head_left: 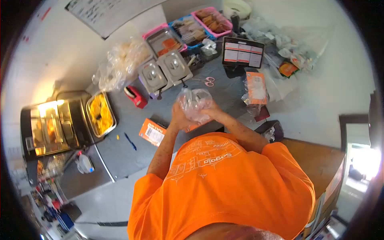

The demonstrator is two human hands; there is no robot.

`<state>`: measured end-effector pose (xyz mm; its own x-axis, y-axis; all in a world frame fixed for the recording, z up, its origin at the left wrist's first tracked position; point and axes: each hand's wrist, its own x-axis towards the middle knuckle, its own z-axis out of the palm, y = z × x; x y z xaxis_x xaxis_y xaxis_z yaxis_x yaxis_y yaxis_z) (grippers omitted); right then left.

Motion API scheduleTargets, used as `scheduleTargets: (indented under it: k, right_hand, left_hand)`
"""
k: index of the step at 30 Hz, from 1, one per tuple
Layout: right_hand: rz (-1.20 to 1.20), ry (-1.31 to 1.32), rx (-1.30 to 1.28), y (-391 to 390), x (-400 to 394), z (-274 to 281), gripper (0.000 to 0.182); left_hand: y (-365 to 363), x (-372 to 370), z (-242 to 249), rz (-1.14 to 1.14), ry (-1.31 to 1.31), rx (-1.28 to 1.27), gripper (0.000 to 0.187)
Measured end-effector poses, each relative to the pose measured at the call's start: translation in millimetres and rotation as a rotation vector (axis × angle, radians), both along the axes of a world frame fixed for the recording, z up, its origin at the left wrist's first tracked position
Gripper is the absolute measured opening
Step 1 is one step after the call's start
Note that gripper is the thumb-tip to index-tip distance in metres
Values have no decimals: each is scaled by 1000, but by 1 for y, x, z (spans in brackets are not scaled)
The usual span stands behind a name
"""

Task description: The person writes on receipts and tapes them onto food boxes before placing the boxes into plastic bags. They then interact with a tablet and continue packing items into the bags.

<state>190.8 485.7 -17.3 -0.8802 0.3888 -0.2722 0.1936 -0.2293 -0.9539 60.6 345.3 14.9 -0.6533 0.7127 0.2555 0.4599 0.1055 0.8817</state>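
Observation:
A clear plastic bag is held in front of my chest, above the dark counter. My left hand grips its left side, fingers partly hidden by the plastic. On the other side, my right hand closes around the bag's right edge. What the bag contains, if anything, I cannot make out. An orange and white box lies left of my left forearm. Pink-handled scissors rest on the counter just beyond my hands.
Lidded steel containers stand at the back, with food trays behind. A tablet is propped at the back right. Left are a red tape dispenser, a tray of yellow food, a blue pen and a lit warming cabinet.

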Motion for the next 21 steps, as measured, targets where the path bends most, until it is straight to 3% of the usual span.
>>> scheduleTargets:
  k: [1, 2, 4, 5, 7, 8, 10, 11, 13, 14, 16, 17, 20, 21]
  right_hand:
    - [-77, 9, -129, -8, -2, 0, 24]
    - [92, -321, 104, -13, -6, 22, 41]
    - [-139, -63, 1161, -46, -14, -14, 60]
    - [-169, -73, 1175, -44, -14, 0, 60]
    - [179, -116, 573, -37, -13, 58, 70]
    - [146, -116, 587, -36, -6, 72, 70]
    - [-61, 239, 541, -33, 17, 92, 69]
    - [-92, 237, 554, -23, 29, 102, 69]
    - [-283, 249, 835, -2, 62, 114, 63]
    - [-298, 247, 844, 10, 79, 111, 63]
    - [-20, 97, 1586, 31, 105, 96, 68]
    - [-25, 96, 1588, 35, 105, 93, 68]
    - [-345, 502, 1485, 46, 95, 74, 49]
    - [-354, 502, 1480, 52, 85, 85, 49]
  left_hand:
    - [11, 4, 4, -18, -81, 35, 74]
    - [20, 11, 8, -37, -161, 71, 72]
    - [35, 28, 17, -76, -326, 141, 69]
    - [27, 30, 20, -98, -413, 172, 67]
    - [39, 32, 29, -142, -582, 228, 64]
    - [41, 35, 32, -168, -667, 250, 62]
    - [51, 39, 40, -224, -839, 276, 59]
    - [59, 32, 45, -249, -930, 280, 58]
    - [58, 22, 51, -280, -1114, 285, 56]
    - [59, 16, 54, -286, -1207, 287, 54]
    - [69, 14, 69, -294, -1299, 287, 53]
    - [69, 6, 86, -348, -1407, 254, 51]
    - [75, 6, 117, -394, -1595, 170, 44]
    - [77, 12, 131, -384, -1678, 124, 38]
